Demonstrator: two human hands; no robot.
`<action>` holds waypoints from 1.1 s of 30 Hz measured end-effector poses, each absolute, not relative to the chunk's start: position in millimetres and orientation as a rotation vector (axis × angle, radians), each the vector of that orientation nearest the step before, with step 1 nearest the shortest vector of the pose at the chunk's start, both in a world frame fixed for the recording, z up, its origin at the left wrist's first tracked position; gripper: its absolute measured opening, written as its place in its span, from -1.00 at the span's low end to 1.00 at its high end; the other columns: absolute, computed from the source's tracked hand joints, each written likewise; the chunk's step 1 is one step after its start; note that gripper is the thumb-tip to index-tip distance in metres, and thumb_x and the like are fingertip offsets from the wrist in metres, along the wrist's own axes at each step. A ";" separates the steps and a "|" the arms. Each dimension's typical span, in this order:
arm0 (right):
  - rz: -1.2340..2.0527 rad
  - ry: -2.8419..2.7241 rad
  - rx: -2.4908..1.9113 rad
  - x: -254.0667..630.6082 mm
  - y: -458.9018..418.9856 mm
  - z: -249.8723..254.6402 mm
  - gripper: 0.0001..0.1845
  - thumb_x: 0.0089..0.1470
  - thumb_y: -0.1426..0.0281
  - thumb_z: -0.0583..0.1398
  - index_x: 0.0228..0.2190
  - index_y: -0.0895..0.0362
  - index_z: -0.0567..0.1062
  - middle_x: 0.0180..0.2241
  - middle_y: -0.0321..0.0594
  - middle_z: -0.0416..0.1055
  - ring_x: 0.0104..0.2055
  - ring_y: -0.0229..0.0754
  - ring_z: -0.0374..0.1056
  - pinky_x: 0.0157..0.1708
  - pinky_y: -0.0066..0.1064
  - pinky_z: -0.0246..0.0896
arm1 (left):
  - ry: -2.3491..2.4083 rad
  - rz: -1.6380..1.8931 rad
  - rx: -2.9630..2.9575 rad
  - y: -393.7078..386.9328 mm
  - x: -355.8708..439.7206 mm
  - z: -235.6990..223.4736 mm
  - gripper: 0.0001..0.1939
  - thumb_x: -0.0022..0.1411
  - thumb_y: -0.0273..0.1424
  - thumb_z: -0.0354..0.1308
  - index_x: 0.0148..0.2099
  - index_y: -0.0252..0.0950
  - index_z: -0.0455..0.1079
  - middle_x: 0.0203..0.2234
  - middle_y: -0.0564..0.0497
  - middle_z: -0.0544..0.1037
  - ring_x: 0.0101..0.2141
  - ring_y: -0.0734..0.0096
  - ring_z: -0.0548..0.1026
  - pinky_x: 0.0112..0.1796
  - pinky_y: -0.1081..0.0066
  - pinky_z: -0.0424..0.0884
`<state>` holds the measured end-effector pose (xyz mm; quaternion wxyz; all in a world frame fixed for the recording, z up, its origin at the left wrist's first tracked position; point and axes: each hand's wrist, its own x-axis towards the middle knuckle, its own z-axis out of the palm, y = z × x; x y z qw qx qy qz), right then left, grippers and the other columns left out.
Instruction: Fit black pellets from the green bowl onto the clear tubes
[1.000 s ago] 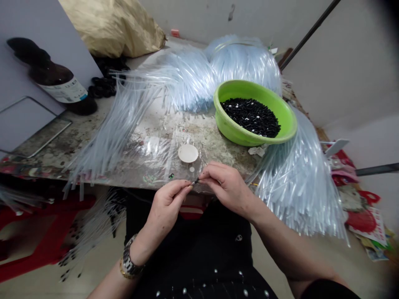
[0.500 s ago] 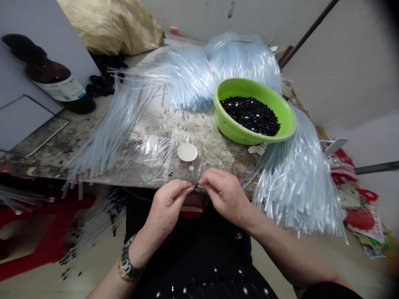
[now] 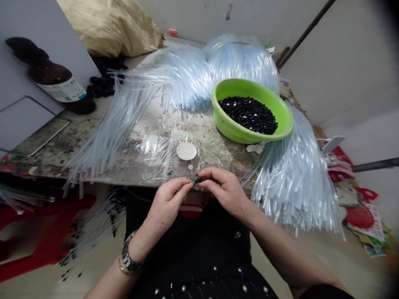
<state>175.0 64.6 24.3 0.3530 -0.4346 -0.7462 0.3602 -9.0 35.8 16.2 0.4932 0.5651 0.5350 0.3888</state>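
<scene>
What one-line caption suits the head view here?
Left hand and right hand together pinch a small black piece, with clear tubes and a green basin of black parts beyond.

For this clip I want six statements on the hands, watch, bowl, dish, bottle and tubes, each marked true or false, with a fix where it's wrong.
1. The left hand and right hand meet at a small black piece. True.
2. The green bowl holds many small black bits. True.
3. The watch is worn on the right. False: it is worn on the left.
4. The white dish sits inside the bowl. False: it is on the table.
5. A brown bottle is on the table. True.
6. Clear tubes fill the bowl. False: they lie outside it.
</scene>
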 end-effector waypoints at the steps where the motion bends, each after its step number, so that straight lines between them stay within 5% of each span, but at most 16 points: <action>1: 0.930 -1.933 -1.127 175.6 64.2 24.4 -0.89 0.15 0.49 0.19 -0.27 0.10 0.52 -0.30 -0.23 0.56 -0.25 -0.19 0.47 -0.22 -0.38 0.33 | 1.295 0.944 1.358 35.1 -9.0 16.4 -0.77 0.28 -0.33 0.10 -0.40 -0.26 0.46 -0.58 0.10 0.37 -0.50 0.42 0.33 -0.43 0.45 0.25; 20: 0.821 -2.160 -1.029 188.7 53.6 39.3 -0.89 0.22 0.50 0.13 -0.33 0.13 0.45 -0.40 -0.27 0.47 -0.35 -0.27 0.40 -0.31 -0.48 0.26 | 1.269 0.934 1.594 20.3 -8.7 13.0 -0.82 0.31 -0.37 0.11 -0.19 -0.25 0.54 -0.30 0.00 0.63 -0.27 0.32 0.54 -0.19 0.40 0.39; 33: 0.849 -2.237 -1.047 189.3 36.4 42.2 -0.81 0.23 0.55 0.06 -0.41 0.14 0.38 -0.47 -0.29 0.36 -0.41 -0.29 0.30 -0.36 -0.50 0.15 | 1.250 0.911 1.747 12.4 -9.4 20.0 -0.80 0.33 -0.43 0.07 -0.26 -0.33 0.51 -0.38 -0.04 0.61 -0.34 0.35 0.52 -0.25 0.40 0.39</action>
